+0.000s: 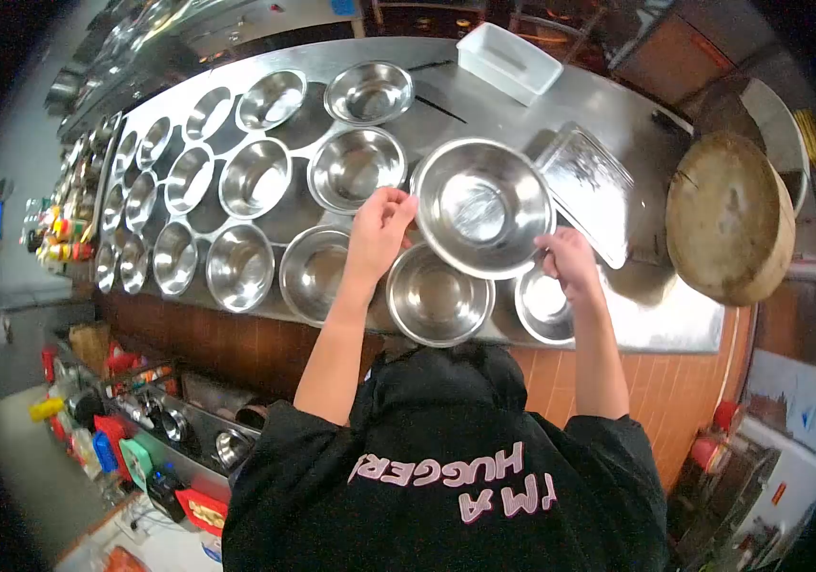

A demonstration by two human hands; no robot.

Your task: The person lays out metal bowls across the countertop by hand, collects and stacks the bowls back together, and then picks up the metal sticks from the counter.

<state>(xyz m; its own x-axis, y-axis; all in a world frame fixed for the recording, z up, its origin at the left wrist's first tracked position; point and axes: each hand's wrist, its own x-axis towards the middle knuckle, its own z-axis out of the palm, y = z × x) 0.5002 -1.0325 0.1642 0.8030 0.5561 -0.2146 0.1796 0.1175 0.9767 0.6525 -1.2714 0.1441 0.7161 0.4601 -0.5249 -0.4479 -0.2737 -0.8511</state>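
A stainless steel mixing bowl is held over the metal table, its open side facing up toward me. My left hand is closed at the bowl's left rim, thumb and fingers pinching it. At the lower right rim, my right hand is closed with its fingers on the edge. Just below the held bowl stands another steel bowl, partly covered by it. A smaller bowl sits beneath my right hand, and my left forearm crosses in front of a further bowl.
Several steel bowls stand in rows on the metal table. A white plastic tub, a shiny metal tray and a round wooden board are farther right. Shelves with containers are at lower left.
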